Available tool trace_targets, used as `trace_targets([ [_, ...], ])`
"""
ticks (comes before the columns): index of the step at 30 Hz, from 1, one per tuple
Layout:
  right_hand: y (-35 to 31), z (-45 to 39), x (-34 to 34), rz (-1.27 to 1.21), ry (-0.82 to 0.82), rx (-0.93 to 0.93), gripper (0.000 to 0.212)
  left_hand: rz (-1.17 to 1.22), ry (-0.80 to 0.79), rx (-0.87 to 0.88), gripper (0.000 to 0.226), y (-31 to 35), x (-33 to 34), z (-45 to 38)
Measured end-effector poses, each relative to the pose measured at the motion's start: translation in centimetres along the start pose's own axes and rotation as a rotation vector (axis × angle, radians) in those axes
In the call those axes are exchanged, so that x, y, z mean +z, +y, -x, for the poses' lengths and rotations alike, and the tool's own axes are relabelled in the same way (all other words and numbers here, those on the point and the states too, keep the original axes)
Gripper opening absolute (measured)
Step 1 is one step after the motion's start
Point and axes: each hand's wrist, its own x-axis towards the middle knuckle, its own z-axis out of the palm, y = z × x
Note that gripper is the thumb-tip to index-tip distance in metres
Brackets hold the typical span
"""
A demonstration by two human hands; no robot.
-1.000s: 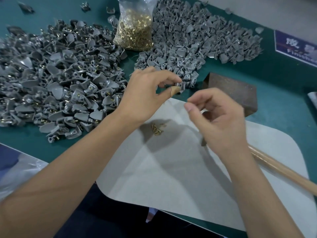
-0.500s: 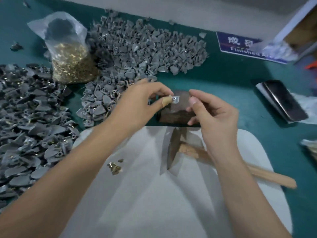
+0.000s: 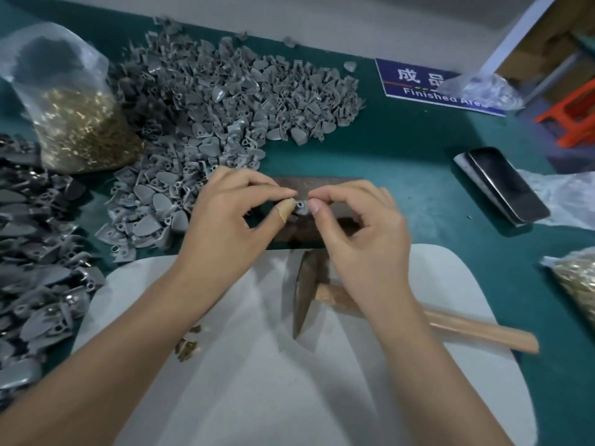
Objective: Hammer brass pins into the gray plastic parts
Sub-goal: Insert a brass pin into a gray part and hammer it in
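My left hand (image 3: 231,220), with a plaster on the thumb tip, pinches a small gray plastic part (image 3: 301,207) over a dark metal block (image 3: 325,188). My right hand (image 3: 360,233) meets it from the right, thumb and forefinger pinched at the part's hole; any brass pin between them is too small to see. A hammer (image 3: 306,291) with a wooden handle (image 3: 476,329) lies on the white mat (image 3: 289,397) below my hands, untouched. A few loose brass pins (image 3: 188,344) lie on the mat by my left forearm.
A heap of gray parts (image 3: 231,107) fills the back centre, another heap (image 3: 38,252) the left edge. A clear bag of brass pins (image 3: 77,130) stands at back left, a second bag (image 3: 576,284) at the right edge. A phone (image 3: 505,185) and a blue sign (image 3: 428,82) lie at right.
The view swung right and down. My left hand carried the gray part from the heap to above the metal block, and my right hand closed in until its fingertips touch the part.
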Motion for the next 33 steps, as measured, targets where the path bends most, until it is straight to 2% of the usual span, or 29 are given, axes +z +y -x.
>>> trace_targets([
  [3, -0.7, 0.3, 0.4, 0.097, -0.018, -0.02, 0.006, 0.04, -0.01, -0.046, 0.017, 0.1, 0.1, 0.2],
  [8, -1.5, 0.0, 1.1, 0.404, -0.008, -0.063, 0.009, 0.056, -0.021, -0.074, 0.015, -0.1, 0.1, 0.2],
  [12, -1.6, -0.5, 0.9, 0.437, -0.042, -0.108, 0.009, 0.032, 0.006, -0.082, 0.013, -0.3, 0.3, 0.2],
  [16, -1.4, -1.5, 0.0, 0.346, -0.165, -0.076, 0.009, 0.025, 0.002, -0.09, 0.01, -0.3, 0.4, 0.3],
  [19, -2.0, -2.8, -0.4, 0.46, -0.272, -0.108, 0.01, 0.032, 0.006, -0.09, 0.014, -0.2, 0.4, 0.2],
  [29, -3.7, -4.9, -1.0, 0.566, -0.427, -0.115, 0.017, 0.029, 0.034, -0.103, 0.015, -0.2, 0.2, 0.0],
  [33, -4.4, -4.3, -0.5, 0.773, -0.389, -0.251, 0.021, 0.047, 0.028, -0.102, 0.014, -0.3, 0.1, 0.0],
])
